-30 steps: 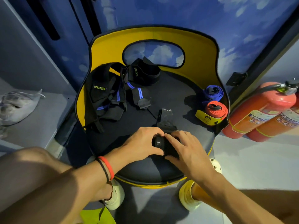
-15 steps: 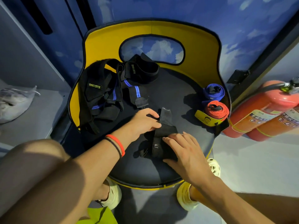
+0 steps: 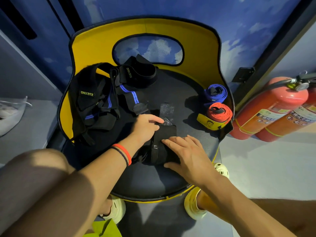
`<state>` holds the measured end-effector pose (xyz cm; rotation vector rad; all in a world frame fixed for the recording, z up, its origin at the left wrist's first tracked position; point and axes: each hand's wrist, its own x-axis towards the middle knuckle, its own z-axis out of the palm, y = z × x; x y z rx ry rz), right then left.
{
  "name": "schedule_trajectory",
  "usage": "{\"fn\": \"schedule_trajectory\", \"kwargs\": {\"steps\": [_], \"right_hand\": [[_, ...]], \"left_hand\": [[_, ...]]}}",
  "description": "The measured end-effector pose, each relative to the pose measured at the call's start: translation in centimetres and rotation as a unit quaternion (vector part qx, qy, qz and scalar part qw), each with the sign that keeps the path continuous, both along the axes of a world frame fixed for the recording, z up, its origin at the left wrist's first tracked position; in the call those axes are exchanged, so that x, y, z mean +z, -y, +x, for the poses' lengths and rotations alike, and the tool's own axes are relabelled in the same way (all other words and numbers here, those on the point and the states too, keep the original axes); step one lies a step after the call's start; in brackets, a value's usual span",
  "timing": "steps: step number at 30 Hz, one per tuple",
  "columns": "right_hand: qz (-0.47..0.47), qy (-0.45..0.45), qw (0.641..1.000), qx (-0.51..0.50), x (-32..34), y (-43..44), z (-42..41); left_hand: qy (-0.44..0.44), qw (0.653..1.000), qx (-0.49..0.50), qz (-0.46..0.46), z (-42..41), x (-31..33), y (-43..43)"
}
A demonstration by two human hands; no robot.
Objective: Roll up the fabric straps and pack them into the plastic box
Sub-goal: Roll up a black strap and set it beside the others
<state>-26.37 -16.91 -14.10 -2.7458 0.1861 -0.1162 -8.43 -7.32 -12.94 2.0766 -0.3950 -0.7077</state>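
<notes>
From the head camera, a round black seat with a yellow back fills the middle. A black strap lies on the seat near the center. Its long way runs from 6 o'clock to 12 o'clock. The near end is a fat dark roll under the hands, and the far end is flat, with a rough grey patch pointing to 12 o'clock.

The left hand rests on the strap's left edge — its fingers are bent, and the tips press down on the flat part by the grey patch. The right hand lies flat and open on the rolled part, fingers pointing to 10 o'clock. Neither hand is closed around the strap.

At 3 o'clock on the seat sit two rolled straps, a blue roll and an orange roll, touching each other. A yellow tag sits just beside the orange one.

At 10 o'clock there is a loose pile of black straps with blue stripes — none of them rolled.

Two red fire extinguishers lie on the floor at 3 o'clock, past the seat.
</notes>
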Motion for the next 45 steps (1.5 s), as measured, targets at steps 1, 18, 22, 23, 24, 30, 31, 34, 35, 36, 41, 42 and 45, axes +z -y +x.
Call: {"fn": "schedule_trajectory", "kwargs": {"steps": [1, 18, 22, 23, 24, 30, 31, 34, 35, 36, 41, 42, 45], "right_hand": [[0.002, -0.008, 1.0, 0.003, 0.1, 0.2, 0.2], [0.126, -0.164, 0.978, 0.029, 2.2, 2.8, 3.8], [0.225, -0.192, 0.954, 0.053, 2.5, 2.6, 3.6], [0.239, -0.197, 0.949, 0.058, 2.5, 2.6, 3.5], [0.247, -0.196, 0.947, 0.059, 2.4, 2.6, 3.3], [0.199, -0.105, 0.974, 0.035, 1.6, 1.6, 2.4], [0.142, -0.073, 0.987, 0.035, 1.3, 1.4, 2.2], [-0.013, 0.03, 0.999, 0.02, 1.1, 0.3, 2.0], [-0.033, 0.058, 0.998, 0.019, 1.3, -0.2, 1.9], [-0.047, 0.085, 0.995, 0.018, 1.5, -0.8, 1.8], [-0.121, 0.059, 0.991, -0.021, 1.1, -3.3, 0.9], [-0.133, 0.046, 0.99, -0.029, 0.6, -3.5, 1.0], [-0.139, 0.056, 0.988, -0.049, -0.4, -3.2, 1.6]], "left_hand": [[0.006, 1.0, 0.001, 0.004, -0.2, -0.1, 0.1], [-0.053, 0.986, -0.144, 0.07, -5.0, 2.7, -7.6], [-0.055, 0.993, -0.095, 0.036, -5.1, 2.1, -8.8], [-0.059, 0.993, -0.091, 0.037, -5.1, 2.0, -9.0], [-0.056, 0.993, -0.09, 0.043, -5.2, 1.8, -9.2], [-0.052, 0.996, -0.049, 0.05, -5.5, 1.0, -8.6], [-0.065, 0.996, -0.044, 0.048, -5.3, 1.1, -8.4], [-0.089, 0.994, -0.027, 0.05, -4.8, 1.2, -7.7], [-0.098, 0.994, -0.022, 0.052, -4.6, 1.2, -7.5], [-0.102, 0.993, -0.016, 0.055, -4.4, 1.2, -7.2], [-0.095, 0.994, 0.031, 0.047, -3.7, 1.1, -6.4], [-0.09, 0.994, 0.032, 0.047, -3.5, 0.9, -6.4], [-0.085, 0.995, 0.016, 0.044, -3.3, 1.2, -6.5]]}}
